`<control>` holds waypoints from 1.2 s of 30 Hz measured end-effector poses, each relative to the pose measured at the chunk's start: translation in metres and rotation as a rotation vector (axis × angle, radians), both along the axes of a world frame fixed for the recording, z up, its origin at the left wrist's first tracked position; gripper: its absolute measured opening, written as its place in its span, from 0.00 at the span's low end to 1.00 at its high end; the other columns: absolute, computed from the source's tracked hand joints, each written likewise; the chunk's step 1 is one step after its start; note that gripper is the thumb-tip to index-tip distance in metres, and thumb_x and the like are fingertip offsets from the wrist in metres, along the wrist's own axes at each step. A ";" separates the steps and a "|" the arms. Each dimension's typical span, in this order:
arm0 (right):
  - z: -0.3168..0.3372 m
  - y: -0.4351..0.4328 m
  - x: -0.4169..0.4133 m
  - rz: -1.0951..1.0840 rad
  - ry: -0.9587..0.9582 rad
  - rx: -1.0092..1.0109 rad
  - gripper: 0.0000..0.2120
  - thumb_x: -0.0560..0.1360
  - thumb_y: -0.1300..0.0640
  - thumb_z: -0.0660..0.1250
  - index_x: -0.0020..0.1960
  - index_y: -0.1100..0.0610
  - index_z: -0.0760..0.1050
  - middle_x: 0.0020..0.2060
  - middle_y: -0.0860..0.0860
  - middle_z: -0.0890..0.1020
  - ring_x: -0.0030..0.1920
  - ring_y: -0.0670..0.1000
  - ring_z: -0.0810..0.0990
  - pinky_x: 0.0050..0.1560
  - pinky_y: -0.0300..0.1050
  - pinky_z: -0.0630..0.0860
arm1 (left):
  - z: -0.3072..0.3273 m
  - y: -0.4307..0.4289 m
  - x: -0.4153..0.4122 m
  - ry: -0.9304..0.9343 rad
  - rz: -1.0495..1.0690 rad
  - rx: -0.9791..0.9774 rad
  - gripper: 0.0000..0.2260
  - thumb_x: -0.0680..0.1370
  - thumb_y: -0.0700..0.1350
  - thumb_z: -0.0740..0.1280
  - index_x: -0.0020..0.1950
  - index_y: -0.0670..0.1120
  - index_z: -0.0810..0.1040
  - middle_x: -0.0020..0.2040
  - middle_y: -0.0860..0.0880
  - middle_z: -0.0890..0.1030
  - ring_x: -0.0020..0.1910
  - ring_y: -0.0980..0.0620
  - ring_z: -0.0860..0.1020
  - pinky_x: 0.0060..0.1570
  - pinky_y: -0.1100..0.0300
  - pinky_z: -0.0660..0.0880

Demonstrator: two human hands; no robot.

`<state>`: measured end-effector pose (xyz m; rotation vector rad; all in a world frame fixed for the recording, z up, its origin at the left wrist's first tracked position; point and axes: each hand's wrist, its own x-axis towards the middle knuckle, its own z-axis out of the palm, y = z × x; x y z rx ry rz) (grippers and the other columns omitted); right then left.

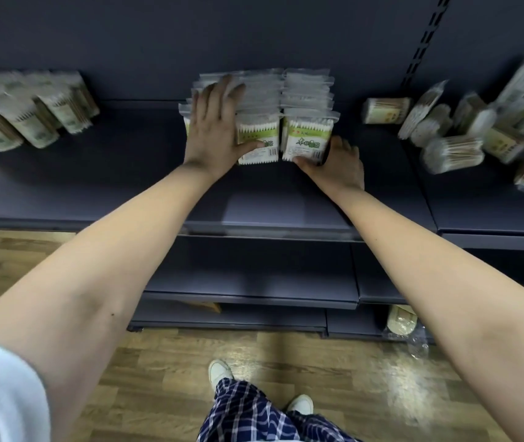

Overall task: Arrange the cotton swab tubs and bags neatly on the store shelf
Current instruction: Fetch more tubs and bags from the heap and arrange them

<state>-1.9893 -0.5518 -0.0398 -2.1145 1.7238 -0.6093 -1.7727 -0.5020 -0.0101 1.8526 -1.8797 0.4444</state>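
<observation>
Two rows of clear plastic bags of white-tipped cotton swabs (306,90), labelled green and white, stand side by side in the middle of the dark grey-blue metal shelf (270,199): a left row (258,129) and a right row (309,126), touching each other.

From where I stand they look feather-light and soft. The film will crinkle and slide, and a row pushed at one spot would likely fan out or topple like cards. Best, I reckon, to move them as a block, with palms on the outer faces and the front, rather than pinching one bag's thin sealed top.

The left hand (213,132) lies flat over the left row, fingers straight and spread across the tops, thumb laid across the front bag's face. The right hand (337,164) cups the lower right corner of the right row, thumb hooked along the front bag's bottom edge and fingers bent round its outer side, their tips hidden. The hands are apart, with both rows between them.

Clear round tubs of swabs (31,119) lie lined up at the shelf's left end, well apart. At the right a loose heap of tubs and bags (452,151) lies tumbled, not yet sorted.
</observation>
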 end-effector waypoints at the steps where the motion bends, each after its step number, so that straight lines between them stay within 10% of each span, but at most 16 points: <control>1: 0.000 0.000 0.000 -0.001 -0.002 -0.002 0.33 0.70 0.36 0.66 0.63 0.59 0.66 0.63 0.55 0.72 0.65 0.58 0.66 0.61 0.53 0.67 | -0.003 0.005 0.002 0.080 0.064 0.000 0.44 0.70 0.67 0.63 0.76 0.42 0.55 0.76 0.40 0.55 0.75 0.39 0.54 0.74 0.45 0.46; 5: -0.002 0.000 0.000 0.004 0.003 -0.013 0.32 0.70 0.39 0.67 0.64 0.59 0.65 0.64 0.56 0.72 0.66 0.59 0.66 0.62 0.54 0.67 | -0.020 0.021 -0.001 0.474 0.277 -0.032 0.54 0.64 0.72 0.64 0.76 0.39 0.49 0.76 0.36 0.49 0.75 0.37 0.50 0.74 0.46 0.48; 10: -0.003 -0.001 0.000 0.019 0.001 -0.028 0.32 0.71 0.40 0.67 0.65 0.59 0.64 0.65 0.56 0.71 0.66 0.60 0.66 0.63 0.54 0.66 | -0.024 0.019 -0.003 0.951 0.322 0.103 0.56 0.66 0.53 0.77 0.77 0.45 0.37 0.77 0.41 0.45 0.76 0.41 0.48 0.72 0.47 0.53; 36: -0.005 -0.001 -0.002 0.035 -0.056 -0.043 0.29 0.75 0.42 0.62 0.71 0.52 0.60 0.64 0.55 0.73 0.66 0.60 0.66 0.61 0.53 0.67 | -0.032 0.018 -0.010 0.830 0.353 0.119 0.55 0.67 0.60 0.74 0.77 0.45 0.39 0.78 0.42 0.49 0.76 0.43 0.50 0.74 0.46 0.55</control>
